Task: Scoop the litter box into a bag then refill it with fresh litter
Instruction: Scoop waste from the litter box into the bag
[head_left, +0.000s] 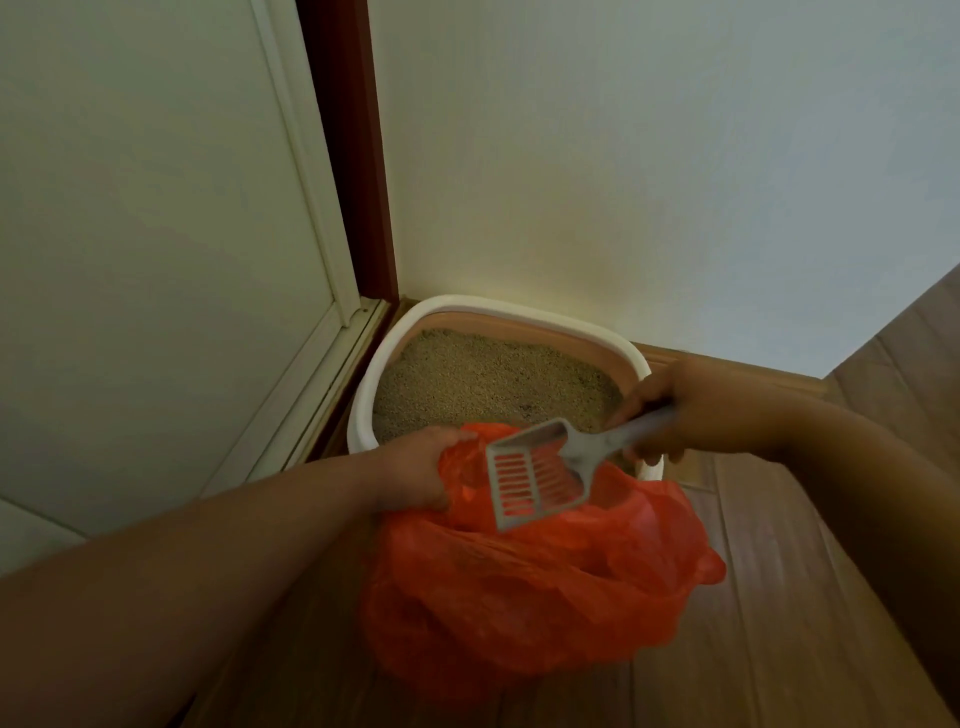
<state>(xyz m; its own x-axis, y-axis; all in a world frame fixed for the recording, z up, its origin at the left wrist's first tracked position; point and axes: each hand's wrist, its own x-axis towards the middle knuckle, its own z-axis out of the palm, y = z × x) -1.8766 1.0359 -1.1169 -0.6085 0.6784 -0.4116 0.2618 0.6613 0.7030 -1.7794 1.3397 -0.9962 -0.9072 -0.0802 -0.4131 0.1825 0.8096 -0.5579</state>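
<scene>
Right hand (670, 410) gripping scoop (540, 473) over bag (519, 587), left hand (415, 473) clutching bag rim

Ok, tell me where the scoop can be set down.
Bare wood floor lies right of the orange bag, under the right hand. Crowded: the litter box fills the corner, and the bag sits against its near rim.

Bright orange bag (530, 587) under the left hand (415, 475). In the right hand (670, 410), a pale grey scoop (540, 480), slotted in stripes. Beyond both hands, a white-rimmed litter box (384, 364), peach inside, speckled beige litter (488, 379). Brown wood-grain floor (779, 597).
</scene>
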